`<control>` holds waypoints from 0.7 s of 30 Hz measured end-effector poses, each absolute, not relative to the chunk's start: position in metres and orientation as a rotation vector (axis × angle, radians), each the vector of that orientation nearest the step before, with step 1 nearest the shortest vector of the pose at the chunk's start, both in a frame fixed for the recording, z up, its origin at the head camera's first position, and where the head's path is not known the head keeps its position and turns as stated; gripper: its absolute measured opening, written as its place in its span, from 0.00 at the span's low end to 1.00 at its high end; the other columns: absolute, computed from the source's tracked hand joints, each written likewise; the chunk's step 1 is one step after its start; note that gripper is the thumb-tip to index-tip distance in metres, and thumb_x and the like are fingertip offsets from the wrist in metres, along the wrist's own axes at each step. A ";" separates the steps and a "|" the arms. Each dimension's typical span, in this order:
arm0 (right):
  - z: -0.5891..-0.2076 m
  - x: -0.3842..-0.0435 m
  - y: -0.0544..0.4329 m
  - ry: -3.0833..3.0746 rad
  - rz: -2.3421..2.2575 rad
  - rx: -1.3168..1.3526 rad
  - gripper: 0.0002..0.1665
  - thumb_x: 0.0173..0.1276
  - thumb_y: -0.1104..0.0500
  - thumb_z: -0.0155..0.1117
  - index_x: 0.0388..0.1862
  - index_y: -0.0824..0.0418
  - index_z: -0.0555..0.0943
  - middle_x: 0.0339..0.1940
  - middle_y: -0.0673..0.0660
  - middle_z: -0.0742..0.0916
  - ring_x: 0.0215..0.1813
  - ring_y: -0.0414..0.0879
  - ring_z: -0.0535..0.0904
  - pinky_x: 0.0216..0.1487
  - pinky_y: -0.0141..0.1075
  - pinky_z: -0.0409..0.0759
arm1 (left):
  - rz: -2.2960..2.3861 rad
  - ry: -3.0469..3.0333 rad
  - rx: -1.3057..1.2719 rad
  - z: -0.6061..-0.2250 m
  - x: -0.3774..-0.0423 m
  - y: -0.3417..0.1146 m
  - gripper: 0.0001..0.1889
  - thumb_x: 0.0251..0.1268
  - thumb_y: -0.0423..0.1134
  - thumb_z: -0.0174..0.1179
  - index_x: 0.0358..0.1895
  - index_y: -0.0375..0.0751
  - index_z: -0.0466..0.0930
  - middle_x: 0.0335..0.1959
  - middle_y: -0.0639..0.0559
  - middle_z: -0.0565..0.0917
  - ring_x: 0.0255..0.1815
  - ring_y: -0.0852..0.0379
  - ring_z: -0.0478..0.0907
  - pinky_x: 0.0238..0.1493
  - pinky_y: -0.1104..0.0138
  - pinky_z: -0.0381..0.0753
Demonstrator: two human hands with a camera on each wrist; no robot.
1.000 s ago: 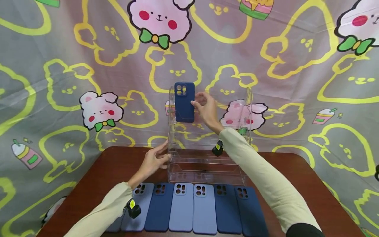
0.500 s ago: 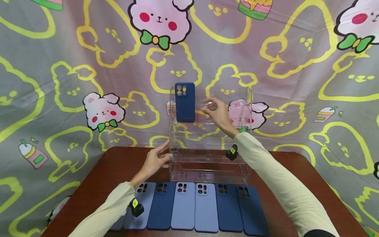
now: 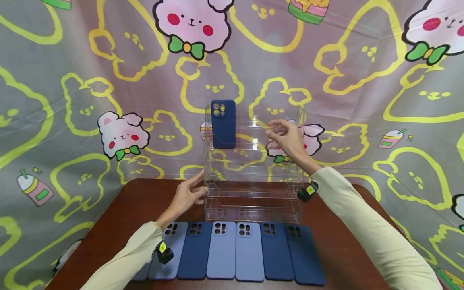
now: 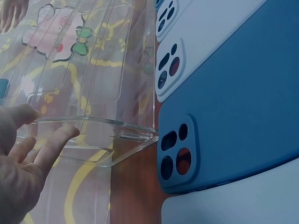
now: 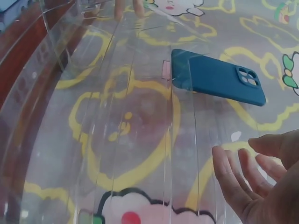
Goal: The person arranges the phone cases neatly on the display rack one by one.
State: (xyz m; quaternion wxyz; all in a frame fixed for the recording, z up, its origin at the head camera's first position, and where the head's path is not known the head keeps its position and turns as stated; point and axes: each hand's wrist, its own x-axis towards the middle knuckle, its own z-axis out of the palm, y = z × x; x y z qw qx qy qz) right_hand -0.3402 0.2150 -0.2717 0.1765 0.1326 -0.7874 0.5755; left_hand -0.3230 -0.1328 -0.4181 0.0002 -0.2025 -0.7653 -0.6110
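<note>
Two cream sleeves (image 3: 373, 237), each bearing a black camera (image 3: 308, 192) at the wrist, are reaching in from below. Between them, seven cases (image 3: 221, 257), some pale blue and some dark, are lying side by side on the worktop (image 3: 340, 264), camera ends facing away from the person; the left sleeve (image 3: 123, 257) is partly covering the leftmost ones. Just beyond, a clear tiered rack (image 3: 253, 195) is standing. The left hand (image 3: 185, 197) is touching its left side, the grip loosely spread. Higher up, the right hand (image 3: 290, 139) is hovering before the right part of the top tier (image 3: 251, 144), its grip spread, fingers parted and slightly bent. A dark blue case (image 3: 224, 129) is standing in the top tier's left end, apart from the right hand. A patterned curtain (image 3: 253, 72) is hanging behind.
</note>
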 end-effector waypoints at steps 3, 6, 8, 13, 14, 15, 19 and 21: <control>-0.272 -0.331 0.225 -2.279 1.609 0.354 0.22 0.76 0.64 0.66 0.65 0.70 0.78 0.56 0.76 0.85 0.31 0.35 0.87 0.35 0.35 0.92 | -1.921 -2.403 -0.636 -0.416 -0.324 -0.135 0.38 0.73 0.25 0.63 0.82 0.44 0.61 0.79 0.34 0.66 0.65 0.32 0.80 0.39 0.58 0.93; -0.278 -0.317 0.243 -2.335 1.538 0.366 0.23 0.77 0.63 0.66 0.66 0.70 0.78 0.56 0.76 0.85 0.35 0.35 0.87 0.35 0.37 0.92 | -1.960 -2.396 -0.649 -0.418 -0.324 -0.134 0.38 0.73 0.25 0.63 0.82 0.44 0.61 0.78 0.32 0.66 0.65 0.31 0.80 0.40 0.57 0.93; -0.287 -0.306 0.259 -2.366 1.478 0.363 0.22 0.77 0.62 0.66 0.66 0.70 0.78 0.55 0.76 0.85 0.37 0.34 0.87 0.34 0.39 0.93 | -1.997 -2.392 -0.653 -0.423 -0.324 -0.132 0.38 0.72 0.26 0.64 0.82 0.44 0.62 0.78 0.32 0.67 0.64 0.32 0.80 0.41 0.56 0.93; -0.304 -0.282 0.295 -2.341 1.349 0.337 0.20 0.78 0.60 0.66 0.62 0.69 0.81 0.45 0.56 0.91 0.36 0.34 0.88 0.33 0.40 0.92 | -2.009 -2.378 -0.683 -0.426 -0.327 -0.131 0.38 0.72 0.26 0.65 0.82 0.44 0.63 0.77 0.32 0.68 0.63 0.32 0.81 0.42 0.54 0.93; -0.306 -0.277 0.301 -2.328 1.343 0.320 0.19 0.77 0.59 0.67 0.61 0.68 0.82 0.43 0.49 0.91 0.36 0.34 0.88 0.33 0.39 0.92 | -2.001 -2.379 -0.694 -0.425 -0.327 -0.132 0.38 0.72 0.25 0.65 0.82 0.44 0.62 0.78 0.32 0.68 0.63 0.32 0.81 0.42 0.55 0.93; -0.308 -0.273 0.306 -2.318 1.338 0.306 0.18 0.77 0.59 0.67 0.60 0.66 0.82 0.40 0.43 0.90 0.36 0.33 0.88 0.32 0.37 0.92 | -1.994 -2.380 -0.702 -0.423 -0.328 -0.132 0.38 0.72 0.26 0.64 0.82 0.44 0.62 0.78 0.32 0.68 0.63 0.32 0.81 0.42 0.55 0.93; -0.311 -0.258 0.326 -2.330 1.394 0.232 0.12 0.76 0.60 0.68 0.56 0.57 0.83 0.38 0.32 0.89 0.35 0.31 0.88 0.32 0.34 0.91 | -2.000 -2.378 -0.702 -0.418 -0.330 -0.136 0.38 0.73 0.26 0.64 0.82 0.43 0.61 0.78 0.32 0.67 0.63 0.31 0.81 0.43 0.54 0.93; -0.314 -0.250 0.334 -2.375 1.422 0.217 0.12 0.77 0.60 0.67 0.56 0.59 0.82 0.37 0.32 0.89 0.35 0.32 0.88 0.32 0.36 0.92 | -2.026 -2.380 -0.678 -0.418 -0.329 -0.138 0.38 0.72 0.26 0.64 0.83 0.43 0.61 0.78 0.31 0.67 0.64 0.31 0.80 0.43 0.53 0.93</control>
